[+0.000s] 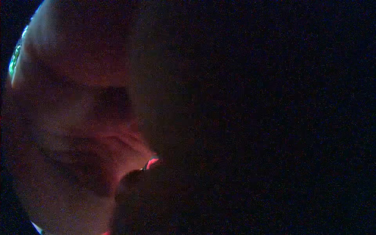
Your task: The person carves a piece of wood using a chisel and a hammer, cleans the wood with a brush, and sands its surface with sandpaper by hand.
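A dark reddish surface, most likely the skin of a hand (pixel 74 160), lies very close over the lens and blocks almost the whole head view. Soft folds run across it towards a small bright red gap (pixel 152 162) near the lower middle. I cannot make out whether it belongs to my left or my right hand. No fingers can be told apart, and anything held is hidden. The right half of the view is nearly black.
At the far left rim a thin bright strip (pixel 15 58) with green and white light shows past the covering surface. A small pale sliver (pixel 37 228) shows at the lower left. The surroundings are otherwise hidden.
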Demonstrator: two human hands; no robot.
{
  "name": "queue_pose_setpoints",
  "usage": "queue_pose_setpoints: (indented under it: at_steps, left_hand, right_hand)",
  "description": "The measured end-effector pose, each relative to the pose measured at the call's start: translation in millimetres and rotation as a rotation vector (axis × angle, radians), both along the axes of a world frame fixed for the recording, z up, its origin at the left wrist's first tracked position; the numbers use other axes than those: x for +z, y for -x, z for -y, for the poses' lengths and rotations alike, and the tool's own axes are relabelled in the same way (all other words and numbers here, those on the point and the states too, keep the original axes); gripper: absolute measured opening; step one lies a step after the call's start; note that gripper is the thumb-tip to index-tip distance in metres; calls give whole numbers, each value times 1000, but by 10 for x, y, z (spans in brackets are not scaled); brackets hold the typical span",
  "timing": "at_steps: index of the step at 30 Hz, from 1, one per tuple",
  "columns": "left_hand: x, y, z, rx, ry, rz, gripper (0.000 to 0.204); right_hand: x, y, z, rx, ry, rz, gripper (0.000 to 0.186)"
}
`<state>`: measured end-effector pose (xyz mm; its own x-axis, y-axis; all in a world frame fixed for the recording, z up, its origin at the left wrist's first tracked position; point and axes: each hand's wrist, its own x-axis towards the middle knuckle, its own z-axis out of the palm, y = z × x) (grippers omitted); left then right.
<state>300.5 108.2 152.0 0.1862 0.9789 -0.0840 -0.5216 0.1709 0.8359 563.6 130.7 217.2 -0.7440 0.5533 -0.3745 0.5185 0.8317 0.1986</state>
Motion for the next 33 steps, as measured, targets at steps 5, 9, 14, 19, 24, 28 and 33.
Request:
queue_pose_setpoints:
  at_steps: [5, 9, 14, 19, 24, 28, 33]
  left_hand:
    - [93, -383, -143, -24, 12, -24, 39]
    - [158, -579, -212, -35, -11, -52, 39]
    - [189, -249, -224, -56, -52, -88, 38]
    - [7, 416, -145, -67, -31, -78, 38]
    - [-239, 432, 44, -332, -79, 111, 59]
    - [-900, 1143, 496, -131, 194, -252, 82]
    - [-1262, 1410, 830, -223, 182, -258, 80]
  right_hand:
    - [-24, -456, -121, -36, -8, -81, 63]
    - [-66, -705, -148, -55, -48, -155, 63]
    - [-222, -367, -20, -84, -110, -249, 63]
    - [-464, 378, 193, -107, -111, -294, 64]
    - [-861, 812, 559, -750, 526, -1423, 70]
    - [-1635, 1609, 897, -1078, 794, -1956, 80]
    - [-1865, 1957, 1217, -928, 862, -2031, 66]
